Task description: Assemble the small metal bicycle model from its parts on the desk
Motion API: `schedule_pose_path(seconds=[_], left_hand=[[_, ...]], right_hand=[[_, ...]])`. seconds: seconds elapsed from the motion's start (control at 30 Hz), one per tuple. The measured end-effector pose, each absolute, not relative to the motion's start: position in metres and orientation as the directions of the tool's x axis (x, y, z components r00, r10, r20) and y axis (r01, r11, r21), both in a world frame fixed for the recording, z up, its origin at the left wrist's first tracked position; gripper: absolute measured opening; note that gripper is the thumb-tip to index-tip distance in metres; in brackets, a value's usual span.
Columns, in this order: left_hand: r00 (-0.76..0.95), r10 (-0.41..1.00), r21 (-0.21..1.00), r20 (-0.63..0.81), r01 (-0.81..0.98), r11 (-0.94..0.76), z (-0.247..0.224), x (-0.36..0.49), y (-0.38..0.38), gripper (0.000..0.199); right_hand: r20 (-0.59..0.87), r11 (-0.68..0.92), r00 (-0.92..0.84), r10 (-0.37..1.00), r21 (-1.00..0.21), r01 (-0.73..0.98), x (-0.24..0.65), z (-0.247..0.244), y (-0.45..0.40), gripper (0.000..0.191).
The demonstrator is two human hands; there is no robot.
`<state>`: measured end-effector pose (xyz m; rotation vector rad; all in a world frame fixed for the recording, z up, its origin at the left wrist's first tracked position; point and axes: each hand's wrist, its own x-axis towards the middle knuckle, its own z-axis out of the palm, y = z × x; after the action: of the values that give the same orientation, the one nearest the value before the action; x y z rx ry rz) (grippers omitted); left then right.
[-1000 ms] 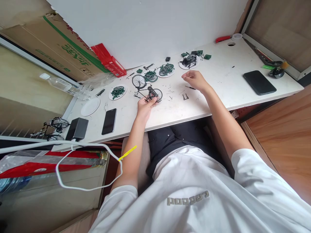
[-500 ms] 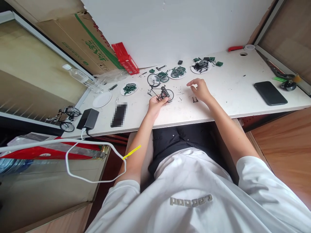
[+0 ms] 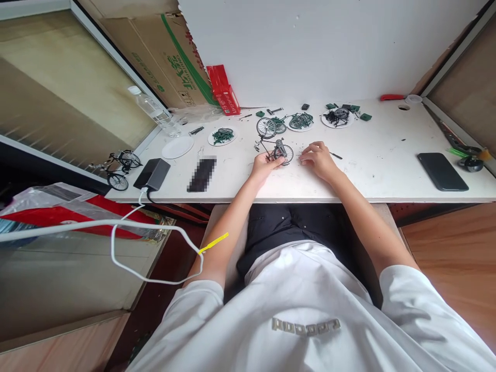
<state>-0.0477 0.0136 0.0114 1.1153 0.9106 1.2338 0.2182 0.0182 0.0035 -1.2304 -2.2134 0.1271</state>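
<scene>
My left hand (image 3: 266, 166) is closed on a small black model bicycle (image 3: 279, 150), its rear wheel by my thumb and its thin frame pointing up and left. To the right, my right hand (image 3: 318, 157) rests low over the white table with thumb and fingertips together; whatever they pinch is too small to make out. A dark thin tool (image 3: 335, 155) lies just beyond that hand. Behind the held bicycle is a loose spoked wheel (image 3: 266, 127). White plates bear green parts (image 3: 301, 121), black parts (image 3: 338, 118) and more green parts (image 3: 223, 135).
A black phone (image 3: 443, 171) lies at the right. On the left are a black adapter (image 3: 153, 174) with cables, a finished-looking bicycle (image 3: 123, 168), a bare white plate (image 3: 177, 147) and a plastic bottle (image 3: 155, 112). A red box (image 3: 225, 90) stands at the back.
The camera view has shifted, moving the table's things rightward. My right hand has come down and nearer the held bicycle, its fingers drawn together. My left hand still holds the bicycle.
</scene>
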Motion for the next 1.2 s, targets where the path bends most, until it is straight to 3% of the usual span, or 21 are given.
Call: schedule_pose_path(seconds=[0.3,0.63,1.2], left_hand=[[0.136,0.989,0.969,0.065,-0.246,-0.029,0.012,-0.047,0.014,0.075],[0.147,0.986,0.970,0.081,-0.240,-0.044,0.013,-0.047,0.012,0.072],[0.131,0.989,0.979,0.067,-0.200,-0.040,0.012,-0.046,0.013,0.071]], right_hand=[[0.481,0.581,-0.392,0.784,-0.345,0.737,0.223,0.000,0.019,0.029],[0.497,0.636,-0.425,0.757,-0.410,0.654,0.214,0.011,0.010,0.012],[0.466,0.563,-0.364,0.806,-0.418,0.713,0.215,0.010,0.009,0.013]])
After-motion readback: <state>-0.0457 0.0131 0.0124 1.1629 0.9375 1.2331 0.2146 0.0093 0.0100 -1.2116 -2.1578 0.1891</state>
